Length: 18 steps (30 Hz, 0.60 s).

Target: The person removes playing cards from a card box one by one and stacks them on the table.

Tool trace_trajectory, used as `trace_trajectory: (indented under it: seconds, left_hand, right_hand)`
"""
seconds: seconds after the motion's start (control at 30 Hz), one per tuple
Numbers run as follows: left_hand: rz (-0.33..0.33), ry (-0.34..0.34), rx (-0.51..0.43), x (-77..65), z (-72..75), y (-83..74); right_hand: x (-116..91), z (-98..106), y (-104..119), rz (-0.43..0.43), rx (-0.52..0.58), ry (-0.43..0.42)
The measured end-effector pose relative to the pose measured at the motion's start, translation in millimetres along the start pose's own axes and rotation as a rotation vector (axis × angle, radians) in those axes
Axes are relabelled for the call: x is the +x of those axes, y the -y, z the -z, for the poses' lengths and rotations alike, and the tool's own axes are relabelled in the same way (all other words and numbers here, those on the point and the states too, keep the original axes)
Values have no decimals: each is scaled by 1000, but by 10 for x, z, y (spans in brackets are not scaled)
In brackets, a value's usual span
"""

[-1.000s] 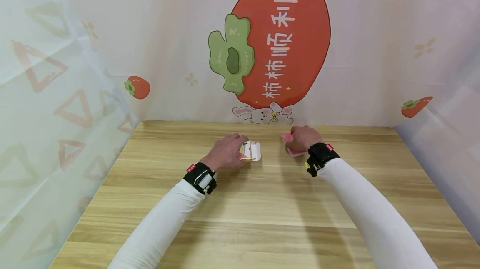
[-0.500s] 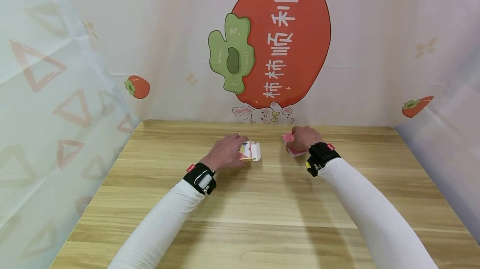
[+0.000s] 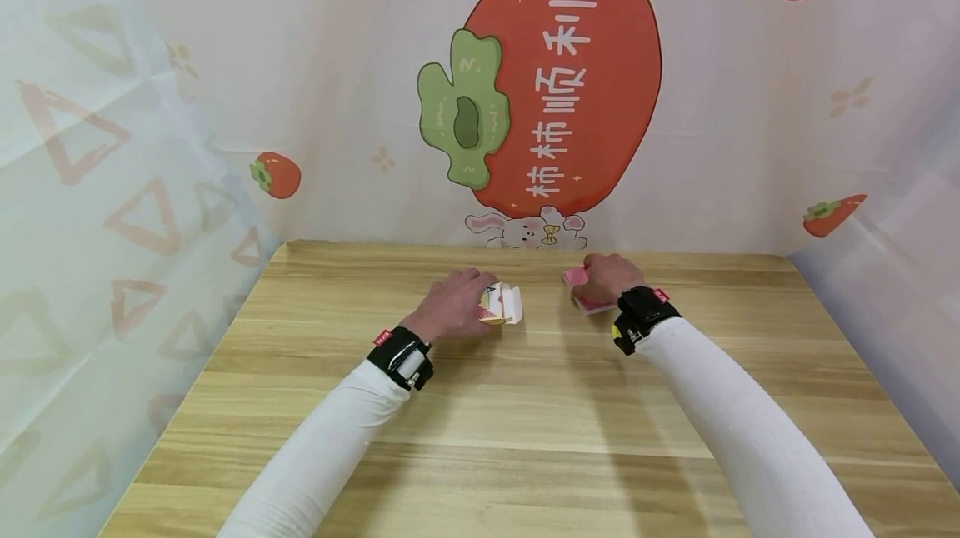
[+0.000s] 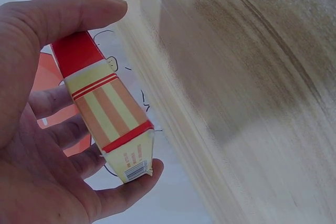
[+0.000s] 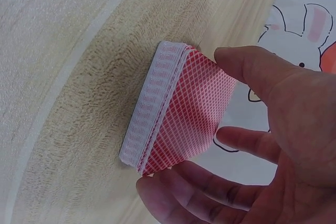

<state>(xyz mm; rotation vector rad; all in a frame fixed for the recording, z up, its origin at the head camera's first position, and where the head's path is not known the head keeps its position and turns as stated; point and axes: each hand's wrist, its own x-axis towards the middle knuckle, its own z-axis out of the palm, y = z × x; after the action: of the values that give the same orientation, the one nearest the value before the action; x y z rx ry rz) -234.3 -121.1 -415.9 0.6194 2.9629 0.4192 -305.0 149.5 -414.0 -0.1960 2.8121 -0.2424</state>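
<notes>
My left hand (image 3: 450,306) grips a small card box (image 3: 497,301) near the table's far edge. Its white end flap (image 3: 513,305) stands out toward the right. In the left wrist view the card box (image 4: 107,106) shows red and striped sides and a barcode end, with the thumb along one side and the fingers around the other. To the right, my right hand (image 3: 611,278) holds a deck of playing cards (image 5: 184,114) with red patterned backs. The thumb is at one edge of the deck and fingertips at the opposite edge; the deck lies on the table.
The wooden table (image 3: 517,446) has a printed curtain (image 3: 720,146) hanging behind its far edge and another light curtain along the left side. A short gap of bare wood lies between the box and the deck.
</notes>
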Motion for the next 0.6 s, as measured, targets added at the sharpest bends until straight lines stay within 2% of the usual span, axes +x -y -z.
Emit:
trace_trajectory:
  seconds: [0.17, 0.33, 0.47, 0.6]
  left_hand:
    - [4, 6, 4, -3, 7, -3]
    - [-3, 8, -3, -3, 20, -12]
    - [-14, -3, 0, 18, 37, -24]
    - [-37, -28, 8, 53, 75, -36]
  right_hand:
    - [-9, -3, -4, -5, 2, -5]
    - [-34, -1, -16, 4, 12, -46]
    - [-91, 23, 8, 46, 71, -154]
    - [-204, 63, 111, 149, 184, -279]
